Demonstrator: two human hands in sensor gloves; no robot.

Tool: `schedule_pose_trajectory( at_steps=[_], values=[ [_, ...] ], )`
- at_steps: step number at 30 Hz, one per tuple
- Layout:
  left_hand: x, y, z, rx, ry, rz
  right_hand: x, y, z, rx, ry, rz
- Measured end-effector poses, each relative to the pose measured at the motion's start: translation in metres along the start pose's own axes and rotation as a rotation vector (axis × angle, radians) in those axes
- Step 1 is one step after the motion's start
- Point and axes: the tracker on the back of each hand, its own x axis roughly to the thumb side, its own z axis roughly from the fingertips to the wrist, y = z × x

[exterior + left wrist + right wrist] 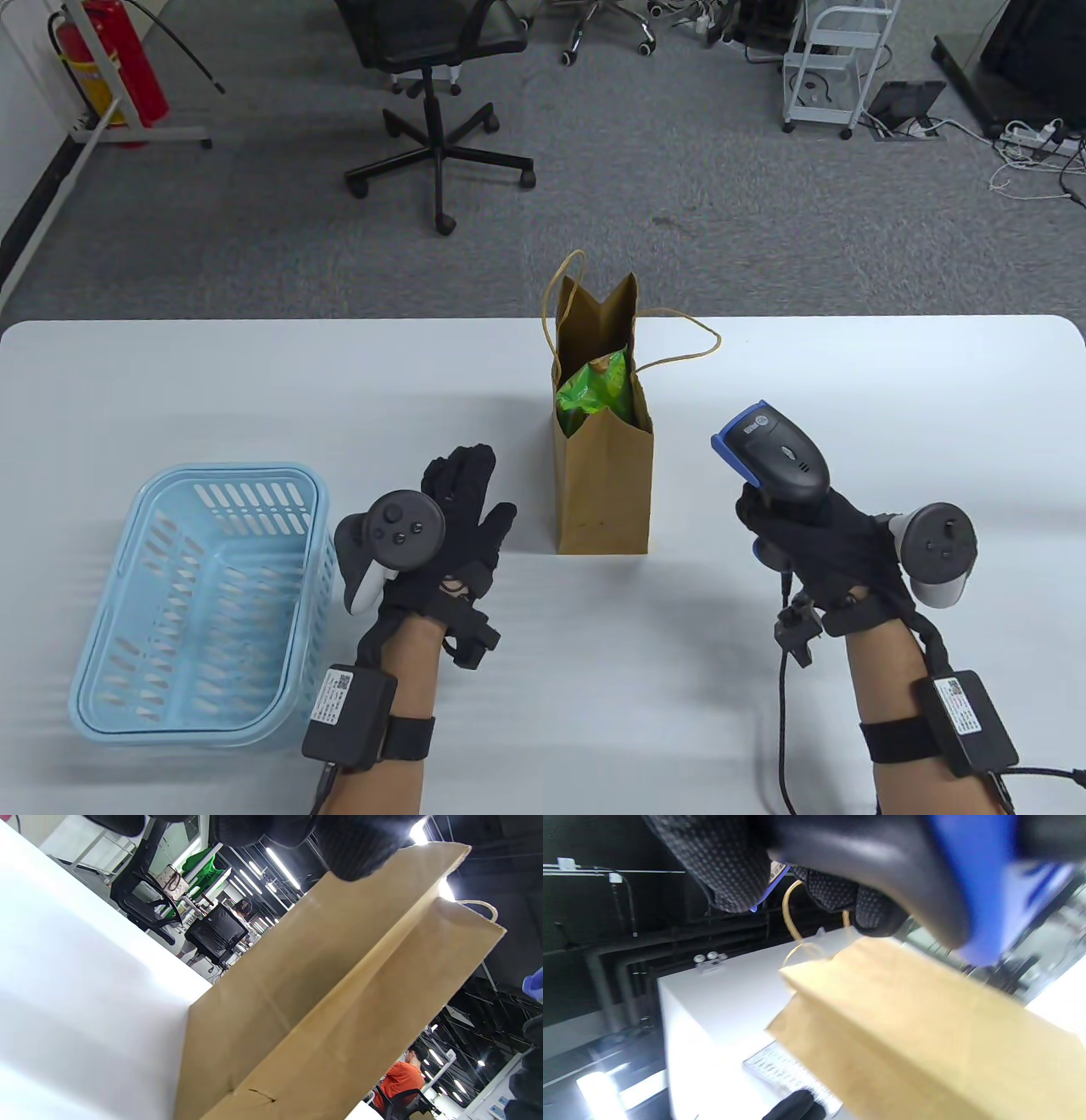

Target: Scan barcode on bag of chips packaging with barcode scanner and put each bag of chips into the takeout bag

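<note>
A brown paper takeout bag (602, 475) stands upright at the table's middle, and a green bag of chips (594, 390) shows inside its open top. My left hand (462, 518) hovers just left of the bag with fingers relaxed and nothing in them. My right hand (785, 531) grips the handle of a black and blue barcode scanner (776, 454), right of the bag, its head pointing up and left. The left wrist view shows the takeout bag (339, 1005) side close up. In the right wrist view the scanner (925, 870) and the takeout bag (925, 1035) fill the frame.
A light blue plastic basket (204, 603) sits at the table's left front, and no chips show inside it. Behind the white table (891, 390) stands a black office chair (433, 76) on grey carpet. A cable runs from my right wrist off the front edge.
</note>
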Motion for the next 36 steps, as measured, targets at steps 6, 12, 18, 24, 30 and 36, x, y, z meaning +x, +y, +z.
schedule_pose_trajectory(
  at_steps=[6, 12, 18, 24, 30, 36],
  values=[
    [-0.016, -0.011, 0.003, -0.037, 0.039, -0.037, -0.032, -0.014, 0.009, -0.138, 0.171, 0.261],
    [-0.028, -0.014, 0.001, -0.058, 0.067, 0.017, -0.070, -0.020, 0.023, -0.176, 0.499, 0.501],
    [-0.034, -0.021, 0.000, -0.089, 0.086, -0.007, -0.102, -0.018, 0.033, -0.093, 0.705, 0.683],
    [-0.039, -0.028, -0.002, -0.135, 0.100, -0.016, -0.122, -0.021, 0.043, -0.017, 0.852, 0.785],
    [-0.041, -0.028, -0.002, -0.134, 0.115, -0.008, -0.127, -0.024, 0.045, 0.005, 0.935, 0.785],
    [-0.042, -0.028, -0.001, -0.136, 0.122, 0.004, -0.128, -0.024, 0.045, 0.016, 0.962, 0.820]
  ],
)
